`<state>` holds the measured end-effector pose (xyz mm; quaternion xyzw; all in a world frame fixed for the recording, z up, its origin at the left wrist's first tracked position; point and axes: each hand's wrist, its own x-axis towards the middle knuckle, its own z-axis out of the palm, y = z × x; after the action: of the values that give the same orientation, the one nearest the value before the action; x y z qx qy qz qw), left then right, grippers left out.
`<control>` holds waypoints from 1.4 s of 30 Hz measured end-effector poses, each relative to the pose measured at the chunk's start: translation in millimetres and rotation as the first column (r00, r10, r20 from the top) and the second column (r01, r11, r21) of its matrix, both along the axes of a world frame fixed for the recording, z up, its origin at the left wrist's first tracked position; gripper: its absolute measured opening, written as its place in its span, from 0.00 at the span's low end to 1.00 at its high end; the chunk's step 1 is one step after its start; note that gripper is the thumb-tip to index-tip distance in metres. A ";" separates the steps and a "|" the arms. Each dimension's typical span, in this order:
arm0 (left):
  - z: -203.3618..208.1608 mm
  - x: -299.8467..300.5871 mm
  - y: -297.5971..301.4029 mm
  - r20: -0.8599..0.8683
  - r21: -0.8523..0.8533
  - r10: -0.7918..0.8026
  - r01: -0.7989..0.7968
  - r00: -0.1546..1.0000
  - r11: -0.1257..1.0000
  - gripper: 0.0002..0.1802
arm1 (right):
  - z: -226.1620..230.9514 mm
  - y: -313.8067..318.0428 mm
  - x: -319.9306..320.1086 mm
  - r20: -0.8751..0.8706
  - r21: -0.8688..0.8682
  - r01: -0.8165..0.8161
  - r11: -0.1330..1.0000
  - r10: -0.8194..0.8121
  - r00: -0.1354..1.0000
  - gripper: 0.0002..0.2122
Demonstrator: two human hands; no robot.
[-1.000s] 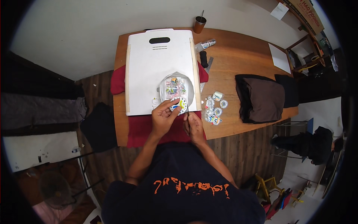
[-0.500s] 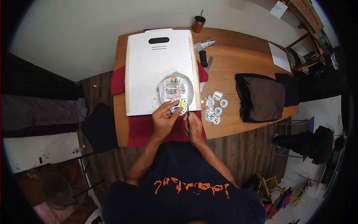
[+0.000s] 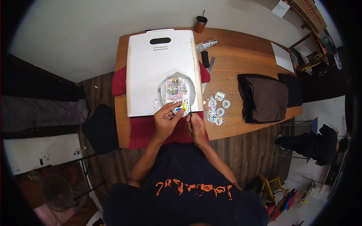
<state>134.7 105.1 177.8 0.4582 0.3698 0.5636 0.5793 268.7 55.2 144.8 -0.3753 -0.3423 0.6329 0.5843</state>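
While a disc (image 3: 184,106) is held, patterned pieces (image 3: 216,120) lie beside the board (image 3: 158,71).

We cannot see all of the disc (image 3: 184,105), since the fingers of the left hand (image 3: 164,121) cover part of it. The right hand (image 3: 197,130) hides most of the tool (image 3: 190,109); what shows is too thin for us to name. The colourful pieces (image 3: 175,89) ahead are too small for us to tell apart. The board (image 3: 147,75) covers the middle of the red cloth (image 3: 141,132). The top edge cuts off the carton (image 3: 312,14).
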 end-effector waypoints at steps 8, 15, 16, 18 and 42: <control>-2.7 -2.8 2.9 -0.015 -0.004 -0.038 0.038 0.999 0.999 0.17 | 5.1 0.7 9.5 0.049 -0.013 -0.046 0.999 0.047 0.998 0.15; -1.8 -3.0 3.1 -0.021 0.003 -0.033 0.033 0.999 0.999 0.17 | 4.6 1.1 9.7 0.047 -0.003 -0.053 0.999 0.053 0.997 0.15; -1.9 -3.5 3.0 -0.019 0.000 -0.036 0.036 0.999 0.999 0.17 | 4.7 1.1 9.9 0.042 -0.007 -0.060 0.998 0.060 0.997 0.15; -2.2 -4.4 3.1 -0.021 -0.004 -0.041 0.041 0.999 0.999 0.17 | 4.2 0.7 10.5 0.043 -0.008 -0.061 0.998 0.061 0.997 0.15; -6.6 -9.8 3.9 -0.024 -0.014 -0.089 0.089 0.996 0.996 0.18 | 4.5 0.7 11.0 0.064 0.004 -0.071 0.997 0.071 0.995 0.14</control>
<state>124.9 108.9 171.1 0.4773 0.3596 0.5292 0.6023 279.7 55.9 149.3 -0.3813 -0.3759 0.6400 0.5512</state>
